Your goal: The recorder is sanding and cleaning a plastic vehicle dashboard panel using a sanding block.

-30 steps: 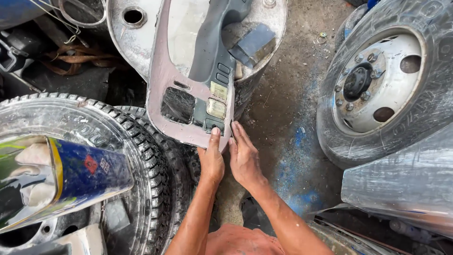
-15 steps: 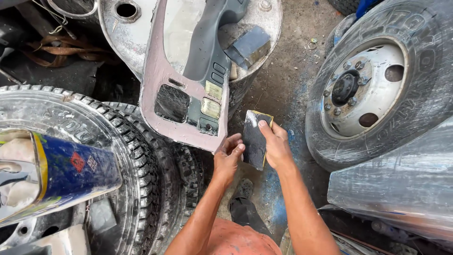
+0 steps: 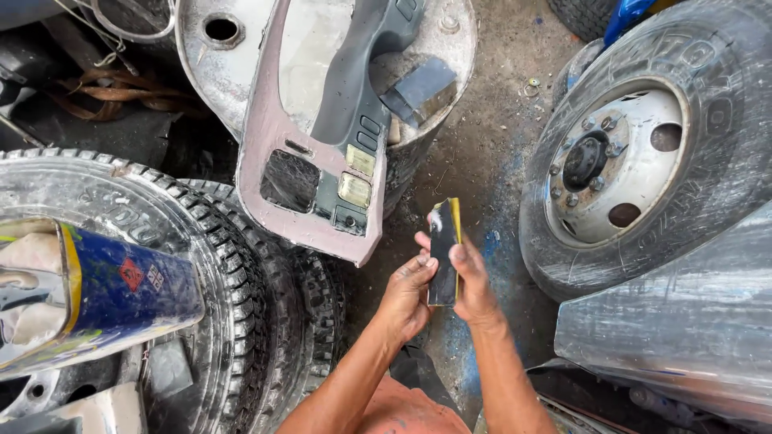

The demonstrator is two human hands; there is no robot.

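Both hands hold 1 dark rectangular pad [image 3: 443, 251], yellow edge, probably a folded sanding sheet, hard to tell. Left hand [image 3: 406, 296] grips its lower left side, right hand [image 3: 473, 285] its right edge, thumb across the face. Pad is upright, just right of the pinkish door trim panel [image 3: 277, 161], not touching it. Panel lies tilted over a metal drum [image 3: 450, 40], with a grey armrest [image 3: 354, 80] and switch block. 1 treaded tyre [image 3: 161, 241] lies flat at left, a blue-yellow can [image 3: 104, 289] on it. 1 wheel with steel rim [image 3: 627, 161] stands right. Dirt floor [image 3: 482, 161] with blue stains.
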